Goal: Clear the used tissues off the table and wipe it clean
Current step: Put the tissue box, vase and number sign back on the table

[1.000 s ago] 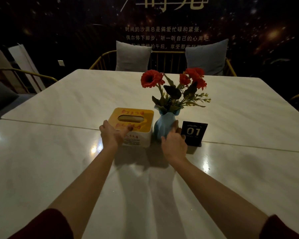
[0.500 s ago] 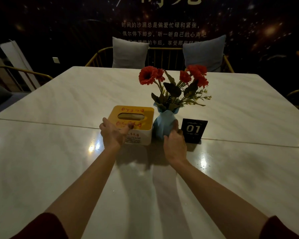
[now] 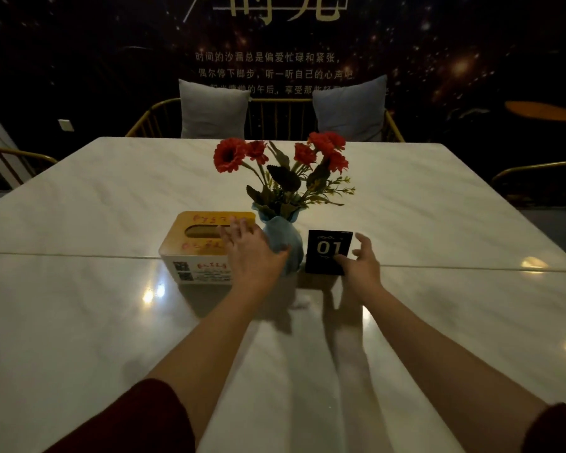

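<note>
On the white marble table [image 3: 111, 322] stand a tissue box [image 3: 196, 253] with a yellow lid, a blue vase [image 3: 283, 238] of red flowers and a black "01" number sign [image 3: 327, 248], side by side. My left hand [image 3: 252, 253] lies between box and vase. Its straight fingers reach over the box's right top edge and its thumb touches the vase. My right hand [image 3: 360, 261] is at the sign's right edge, thumb on the front lower corner, fingers curled behind it. I see no loose tissue on the tabletop.
A seam [image 3: 455, 268] runs across the table just behind my hands. Gold-framed chairs with grey cushions [image 3: 213, 112] stand at the far side, and another chair frame [image 3: 536, 171] is at the right. A dark starry wall closes the back.
My left hand left the tissue box's front left and went right, in between box and vase. My right hand left the vase and went right to the number sign.
</note>
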